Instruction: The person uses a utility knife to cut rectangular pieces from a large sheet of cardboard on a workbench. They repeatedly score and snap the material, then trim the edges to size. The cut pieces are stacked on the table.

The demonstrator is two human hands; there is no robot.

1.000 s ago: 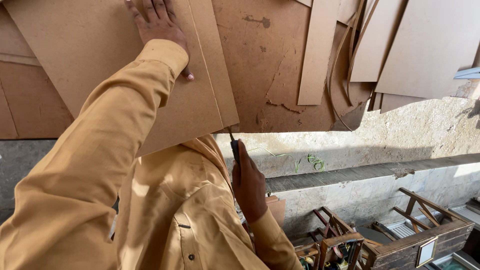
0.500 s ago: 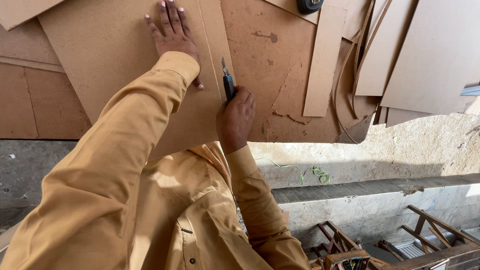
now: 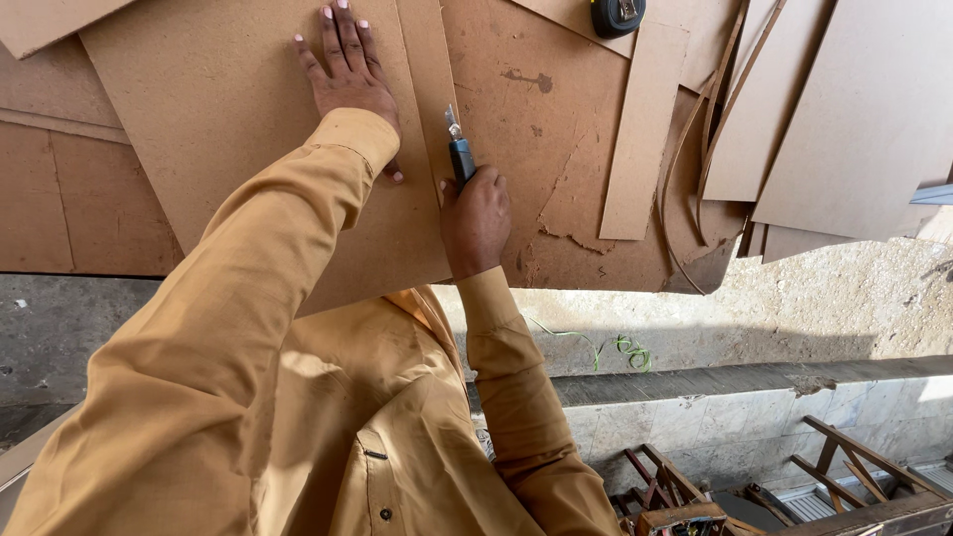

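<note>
Fibreboard sheet (image 3: 248, 149), brown and flat, lies on the worktable (image 3: 60, 208) under both hands, its near corner hanging past the table's front edge; its long right edge runs from that corner up and away from the person, tilted slightly to the left; a narrow strip (image 3: 429, 89) of the same board lies along this edge, its long axis parallel to it. Left hand (image 3: 347, 69) is spread flat on the sheet, fingers apart and pointing away from the body, palm pressing down just left of the strip; the tan sleeve (image 3: 298, 228) covers the arm to the wrist. Right hand (image 3: 476, 218) is closed in a fist around the dark handle of a utility knife (image 3: 459, 154); the knife's long axis follows the strip's edge, its short blade pointing away from the person and its tip meeting the board beside the strip. Right of the knife the larger board (image 3: 556, 129) below shows a torn, peeled patch; a pale offcut plank (image 3: 640, 139) lies on it, long axis also pointing away; a black and yellow tape measure (image 3: 615, 15) sits at the top edge of the view; more cut boards (image 3: 854, 109) overlap at the right. No container is in view; whether the blade has cut into the surface cannot be told.
</note>
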